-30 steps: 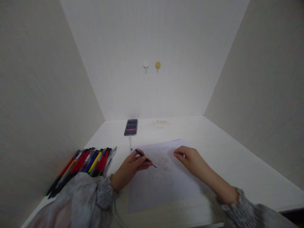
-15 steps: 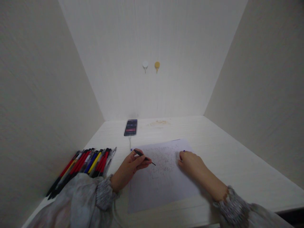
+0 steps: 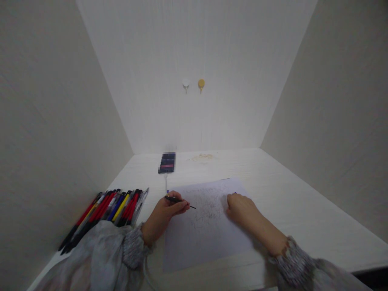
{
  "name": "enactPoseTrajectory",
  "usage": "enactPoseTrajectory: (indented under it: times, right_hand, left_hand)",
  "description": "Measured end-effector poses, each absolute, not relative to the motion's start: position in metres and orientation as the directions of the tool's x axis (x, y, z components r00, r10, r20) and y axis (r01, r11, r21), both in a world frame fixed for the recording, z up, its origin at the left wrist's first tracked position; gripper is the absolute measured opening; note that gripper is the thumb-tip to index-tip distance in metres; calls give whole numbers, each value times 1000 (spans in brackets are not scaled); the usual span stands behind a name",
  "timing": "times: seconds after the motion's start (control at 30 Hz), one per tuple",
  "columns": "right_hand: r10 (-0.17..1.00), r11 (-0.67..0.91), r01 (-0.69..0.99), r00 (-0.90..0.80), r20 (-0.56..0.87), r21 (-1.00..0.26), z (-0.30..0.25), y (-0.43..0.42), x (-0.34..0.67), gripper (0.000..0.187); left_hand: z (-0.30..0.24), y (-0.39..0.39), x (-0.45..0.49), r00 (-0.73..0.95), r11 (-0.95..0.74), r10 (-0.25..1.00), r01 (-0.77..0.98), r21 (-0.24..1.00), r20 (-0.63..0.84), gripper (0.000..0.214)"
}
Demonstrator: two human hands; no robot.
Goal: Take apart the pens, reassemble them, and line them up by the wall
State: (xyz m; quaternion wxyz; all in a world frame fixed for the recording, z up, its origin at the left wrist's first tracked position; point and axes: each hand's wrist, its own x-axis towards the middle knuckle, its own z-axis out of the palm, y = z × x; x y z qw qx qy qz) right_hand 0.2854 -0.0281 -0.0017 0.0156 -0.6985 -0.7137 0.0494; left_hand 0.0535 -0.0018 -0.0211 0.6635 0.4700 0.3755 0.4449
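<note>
Between the thumb and fingers of my left hand (image 3: 165,213) is a black pen (image 3: 173,199), its thin dark end pointing right over the paper. A white sheet of paper (image 3: 194,246) lies under both hands, its upper half covered with small dark writing that I cannot read. My right hand (image 3: 242,208) rests on the sheet's right side, fingers curled in. A small dark blue bit shows at its far edge; whatever the fingers hold, if anything, is hidden.
Many pens (image 3: 110,208) in red, black, blue and yellow lie in a row at the left wall. A phone (image 3: 167,163), pixelated, lies at the back with a white cable (image 3: 166,182). Two hooks, one white (image 3: 186,83) and one yellow (image 3: 201,83), are on the back wall.
My left hand has shifted slightly left, and the pen is tipped flatter, its thin end drawn back leftward. My right hand has moved a little left, its fingers more tucked in.
</note>
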Motion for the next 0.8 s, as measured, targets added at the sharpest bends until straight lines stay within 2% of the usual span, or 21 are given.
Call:
enactPoseTrajectory:
  times: [0.07,0.13,0.2,0.27,0.33,0.4,0.47,0.63,0.8]
  right_hand:
    - [997,75,975,-75,9,-210,1,-27,283,17]
    - [985,174,883,-150,89,-436,5,-25,278,19]
    - [974,224,709,-182,134,-669,7,-23,270,22]
    - [977,184,516,-185,101,-836,9,-22,259,19]
    - [978,111,335,-205,43,-936,11,-21,248,15]
    - [974,68,205,-226,21,-976,12,-21,237,14]
    - [973,68,165,-228,30,-984,11,-21,229,14]
    - [970,216,338,-184,161,-916,6,-21,219,10]
    - [959,275,382,-175,223,-882,5,-23,216,8]
  left_hand:
    - [-22,-2,54,330,155,940,-203,967,-82,15]
    - [-23,-2,55,341,148,936,-162,976,-85,13]
    - [-23,-2,55,349,145,933,-133,980,-91,14]
    - [-23,-2,56,357,147,929,-126,981,-94,14]
    - [-21,-3,56,366,151,926,-132,980,-93,14]
    - [-20,-4,56,371,143,925,-131,981,-85,14]
    - [-20,-5,56,376,128,924,-129,983,-71,14]
    - [-23,-4,56,354,151,932,-186,971,-78,16]
    - [-21,-6,57,347,129,936,-179,975,-60,17]
